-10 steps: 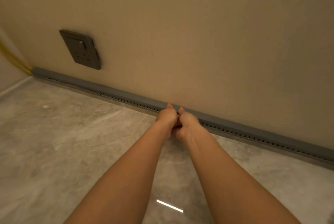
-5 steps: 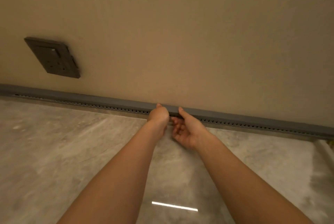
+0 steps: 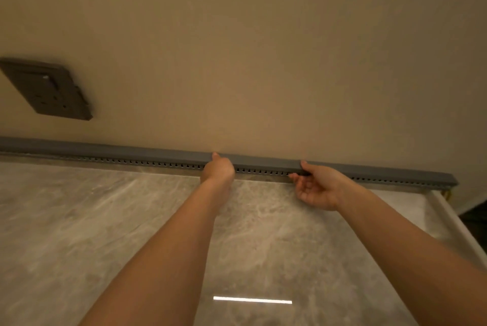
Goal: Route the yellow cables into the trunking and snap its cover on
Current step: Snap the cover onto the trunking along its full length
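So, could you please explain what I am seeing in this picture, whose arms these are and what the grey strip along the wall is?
There is no machine here: a person works with bare hands. The one camera sits on their head, looking forward and down, so the arms reach in from below. The grey strip is cable trunking running where the beige wall meets the marbled floor. The right hand pinches it, thumb on top and fingers beneath. The left hand curls round it further left, one digit on top, the others hidden. A dark wall socket sits at the upper left. The bright bar on the floor is a reflected light.
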`<state>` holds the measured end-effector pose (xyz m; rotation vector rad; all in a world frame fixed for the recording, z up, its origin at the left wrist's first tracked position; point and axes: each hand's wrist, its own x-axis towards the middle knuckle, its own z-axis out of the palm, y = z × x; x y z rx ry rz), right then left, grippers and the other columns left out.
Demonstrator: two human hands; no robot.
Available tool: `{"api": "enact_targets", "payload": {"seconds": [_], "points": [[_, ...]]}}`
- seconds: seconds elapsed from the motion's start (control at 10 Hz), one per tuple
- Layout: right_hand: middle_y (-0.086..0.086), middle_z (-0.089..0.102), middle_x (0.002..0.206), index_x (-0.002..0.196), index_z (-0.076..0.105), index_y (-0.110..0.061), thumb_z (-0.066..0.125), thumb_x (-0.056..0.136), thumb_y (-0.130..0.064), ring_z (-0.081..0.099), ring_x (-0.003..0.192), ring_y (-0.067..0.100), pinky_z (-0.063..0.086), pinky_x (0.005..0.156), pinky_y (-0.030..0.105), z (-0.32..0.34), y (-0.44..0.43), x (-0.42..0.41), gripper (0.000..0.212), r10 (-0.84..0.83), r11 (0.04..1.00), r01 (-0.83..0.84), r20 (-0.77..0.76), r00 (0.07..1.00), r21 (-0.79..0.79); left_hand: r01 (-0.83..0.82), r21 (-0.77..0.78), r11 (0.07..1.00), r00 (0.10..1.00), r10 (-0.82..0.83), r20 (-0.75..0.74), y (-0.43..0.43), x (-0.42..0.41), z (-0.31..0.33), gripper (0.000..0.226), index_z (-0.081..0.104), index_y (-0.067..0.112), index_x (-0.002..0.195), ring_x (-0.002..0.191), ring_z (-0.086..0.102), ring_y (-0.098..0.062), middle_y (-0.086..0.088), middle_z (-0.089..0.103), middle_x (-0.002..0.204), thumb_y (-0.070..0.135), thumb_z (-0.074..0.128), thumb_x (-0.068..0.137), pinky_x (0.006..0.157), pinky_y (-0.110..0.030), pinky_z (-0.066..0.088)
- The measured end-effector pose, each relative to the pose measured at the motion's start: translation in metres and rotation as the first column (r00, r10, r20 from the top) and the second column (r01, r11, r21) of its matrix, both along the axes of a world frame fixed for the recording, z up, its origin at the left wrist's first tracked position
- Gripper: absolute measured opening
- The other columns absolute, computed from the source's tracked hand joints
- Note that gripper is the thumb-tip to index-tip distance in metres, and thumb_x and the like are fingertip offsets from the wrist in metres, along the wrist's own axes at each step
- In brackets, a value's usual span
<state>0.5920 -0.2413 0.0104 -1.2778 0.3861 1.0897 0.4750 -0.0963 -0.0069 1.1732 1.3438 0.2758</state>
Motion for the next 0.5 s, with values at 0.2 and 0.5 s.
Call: {"api": "enact_targets", "payload": {"seconds": [0.2,0.5], "points": [[0.002,0.042,0.038,0.082,0.052,0.006,0.045,0.098,-0.025,0.031,0.037,0.005,0.026,0.035,0.016,0.001,0.002,0.005,0.036,0.072,0.997,-0.072,-0.034,0.997,0.006,0.045,0.000,0.999,0.993,-0.045,-0.109,0.005,-0.001,-0.009,0.065,0.033,0.004,0.143,0.042,0.025,-0.018,-0.014,0.044,0.056,0.049,0.013,0.100,0.039,-0.019,0.018],[0.000,0.039,0.043,0.083,0.050,0.003,0.041,0.100,-0.027,0.023,0.025,0.004,0.019,0.030,0.012,-0.008,0.006,0.002,0.035,0.088,0.996,-0.088,0.037,0.995,-0.005,0.018,0.012,1.000,0.999,-0.018,-0.026,-0.018,0.007,-0.007,0.073,0.046,-0.006,0.129,0.044,0.028,-0.018,-0.007,0.035,0.055,0.053,0.016,0.098,0.043,-0.023,0.020]]}}
